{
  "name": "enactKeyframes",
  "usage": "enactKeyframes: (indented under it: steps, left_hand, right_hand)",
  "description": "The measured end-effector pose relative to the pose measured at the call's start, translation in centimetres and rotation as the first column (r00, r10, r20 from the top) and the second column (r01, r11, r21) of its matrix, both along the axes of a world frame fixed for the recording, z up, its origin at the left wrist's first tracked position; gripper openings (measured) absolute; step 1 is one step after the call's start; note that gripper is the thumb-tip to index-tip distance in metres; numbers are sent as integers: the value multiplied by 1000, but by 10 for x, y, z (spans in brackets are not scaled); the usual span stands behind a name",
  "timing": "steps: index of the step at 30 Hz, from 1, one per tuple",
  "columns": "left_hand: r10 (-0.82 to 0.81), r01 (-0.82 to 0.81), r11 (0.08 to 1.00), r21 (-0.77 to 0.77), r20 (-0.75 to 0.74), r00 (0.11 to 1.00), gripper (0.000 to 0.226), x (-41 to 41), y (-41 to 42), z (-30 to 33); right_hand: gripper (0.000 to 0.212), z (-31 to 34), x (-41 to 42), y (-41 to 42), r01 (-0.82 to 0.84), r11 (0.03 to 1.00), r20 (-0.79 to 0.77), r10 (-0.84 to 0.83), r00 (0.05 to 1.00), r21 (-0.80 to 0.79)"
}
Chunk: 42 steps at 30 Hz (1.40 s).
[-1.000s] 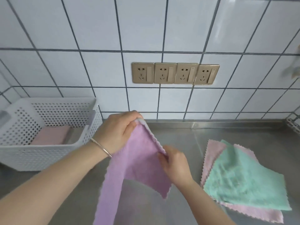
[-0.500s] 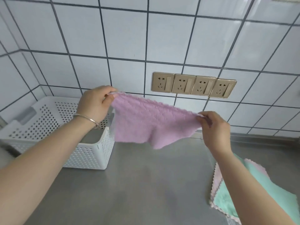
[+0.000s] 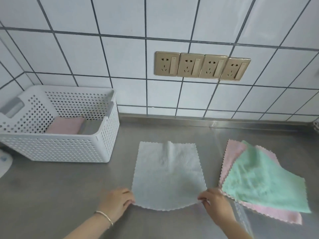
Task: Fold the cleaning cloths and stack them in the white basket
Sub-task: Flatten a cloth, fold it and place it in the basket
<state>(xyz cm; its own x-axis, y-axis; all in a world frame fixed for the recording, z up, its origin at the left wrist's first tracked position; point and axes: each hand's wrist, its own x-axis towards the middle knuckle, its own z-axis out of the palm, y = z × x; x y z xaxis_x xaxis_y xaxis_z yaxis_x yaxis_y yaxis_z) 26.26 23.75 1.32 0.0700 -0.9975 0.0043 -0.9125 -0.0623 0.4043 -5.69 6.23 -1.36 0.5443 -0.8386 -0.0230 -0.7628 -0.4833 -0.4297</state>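
Note:
A pale cloth lies spread flat on the steel counter, its grey-white side up, with a small crease at its far edge. My left hand pinches its near left corner. Its near right corner is pinched by my right hand. The white perforated basket stands at the left against the wall and holds a folded pink cloth. To the right lies a green cloth on top of a pink cloth.
The tiled wall behind carries a row of gold sockets. A white round object shows at the left edge. A raised steel lip runs along the counter's back. Bare counter lies in front of the basket.
The cloth was held stretched in the air between both hands; now it lies flat on the counter, pale side up, and both hands have come down to its near corners.

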Motion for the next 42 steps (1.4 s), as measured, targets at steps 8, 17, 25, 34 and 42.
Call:
enactKeyframes:
  steps: [8, 17, 25, 34, 42]
  left_hand:
    - [-135, 111, 947, 302, 59, 989, 23, -9, 26, -31]
    - [548, -452, 806, 382, -192, 814, 2, 15, -83, -2]
    - [840, -689, 541, 482, -277, 466, 19, 31, -162, -43]
    - [843, -780, 519, 348, -57, 535, 20, 39, -168, -62]
    - [746, -699, 659, 279, -128, 653, 15, 16, -152, -37]
  right_hand:
    - [30, -8, -20, 32, -216, 972, -157, 228, 961, 87]
    - [29, 24, 42, -46, 205, 941, -110, -181, 977, 269]
    - [23, -6, 90, -113, 574, 663, -221, -541, 811, 481]
    - [30, -17, 91, -120, 668, 648, -293, -601, 744, 366]
    - [19, 4, 84, -92, 466, 872, -119, -452, 884, 147]
